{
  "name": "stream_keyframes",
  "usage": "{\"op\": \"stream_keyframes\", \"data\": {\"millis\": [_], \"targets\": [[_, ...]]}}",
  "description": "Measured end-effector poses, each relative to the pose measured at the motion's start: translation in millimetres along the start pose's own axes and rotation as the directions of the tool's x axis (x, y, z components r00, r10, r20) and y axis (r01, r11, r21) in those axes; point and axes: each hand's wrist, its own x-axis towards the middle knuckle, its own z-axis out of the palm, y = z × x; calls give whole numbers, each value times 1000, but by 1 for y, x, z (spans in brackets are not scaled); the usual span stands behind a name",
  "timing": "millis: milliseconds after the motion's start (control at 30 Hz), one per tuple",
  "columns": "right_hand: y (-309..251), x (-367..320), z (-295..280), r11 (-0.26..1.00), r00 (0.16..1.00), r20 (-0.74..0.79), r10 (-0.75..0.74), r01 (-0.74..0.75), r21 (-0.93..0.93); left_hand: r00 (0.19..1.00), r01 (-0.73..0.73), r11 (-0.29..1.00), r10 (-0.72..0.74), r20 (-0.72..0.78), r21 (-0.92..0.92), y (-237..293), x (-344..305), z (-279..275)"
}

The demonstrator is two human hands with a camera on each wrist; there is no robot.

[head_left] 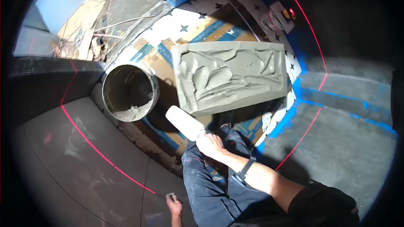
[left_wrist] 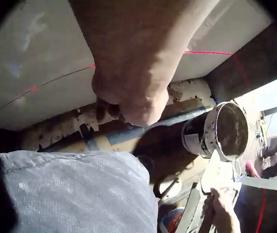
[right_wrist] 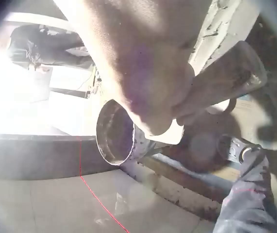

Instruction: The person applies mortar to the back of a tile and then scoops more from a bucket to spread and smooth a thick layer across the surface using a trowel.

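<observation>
"What was hard to make out?"
"Your left hand's fingers; I couldn't tell whether they were clenched. Your right hand gripped the pale trowel."
"The slab?"
"Beyond your right hand, under ridged grey mortar. Left of that hand, the shadowed bucket held some pale material."

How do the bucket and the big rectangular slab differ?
The bucket is round and hollow, while the slab is flat-topped and rectangular. The bucket is open, with pale material low inside; the slab carries a grey coat in ridges and smears across its top. The slab also looks wider than the bucket. Both have messy material on them.
</observation>
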Motion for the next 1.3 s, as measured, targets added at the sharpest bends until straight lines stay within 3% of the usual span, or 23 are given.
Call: {"op": "stream_keyframes", "data": {"millis": [33,100,167,200,267,300,333,367,500,567,633,667,700,733,767,833,900,967,1033,1067,1100,1133,1300], "targets": [[17,-8,0,999,997,-56,51,-52,-8,988,149,977,-143,51,-154,4,0,5],[52,-12,-3,995,991,-92,97,-98,-2,997,64,989,-59,45,-131,11,-4,14],[88,-7,3,990,982,-123,142,-142,5,984,-41,999,36,176,24,10,-1,13],[109,-3,8,991,981,-161,112,-123,-60,987,26,991,-47,154,134,61,-17,17],[146,-5,0,987,970,-227,90,-117,-108,985,-43,971,2,170,234,44,-11,9],[163,-16,-12,966,884,-467,-6,-116,-231,984,-96,948,44,174,304,42,-7,8],[192,-15,-11,953,916,-401,5,-126,-275,983,-64,943,3,182,327,73,-16,8],[226,-13,-12,940,944,-330,17,-127,-316,970,-196,861,100,222,470,35,4,-8],[346,-30,-57,898,869,-478,125,-304,-318,965,-260,719,174,194,645,95,-12,5],[403,-31,-65,890,817,-537,211,-387,-240,956,-289,666,239,171,688,130,-28,18],[434,-36,-80,868,763,-498,412,-495,-42,920,-390,798,314,235,460,157,-44,28],[439,-39,-84,869,741,-491,459,-489,73,859,-474,536,455,234,699,132,-25,20],[450,-25,-60,815,658,-482,578,-500,293,855,-480,522,459,242,705,111,-10,16],[443,-16,-45,786,643,-481,596,-343,514,921,-323,544,368,126,774,94,2,15],[428,-6,-30,700,630,-474,615,-158,697,961,-155,548,275,-2,822,91,7,16],[368,6,-35,183,732,52,680,-238,954,960,-185,524,278,38,832,120,-14,39],[319,37,8,494,698,-308,647,-76,866,957,-213,500,281,75,839,140,-26,53],[285,45,12,747,716,-523,462,3,665,871,-465,526,413,264,712,148,-30,53],[288,33,-36,835,918,-291,269,-72,546,860,-481,425,401,317,767,175,-46,69],[297,27,-55,961,890,-404,211,-114,251,836,-506,427,455,306,749,174,-44,68],[315,22,-61,999,726,-685,50,-50,20,811,-532,428,506,293,731,172,-41,65],[338,14,-95,986,809,-575,120,-166,-28,819,-491,367,503,276,790,172,-39,61],[493,3,-102,866,692,-547,470,-480,137,853,-504,517,422,306,691,174,-35,60]]}}
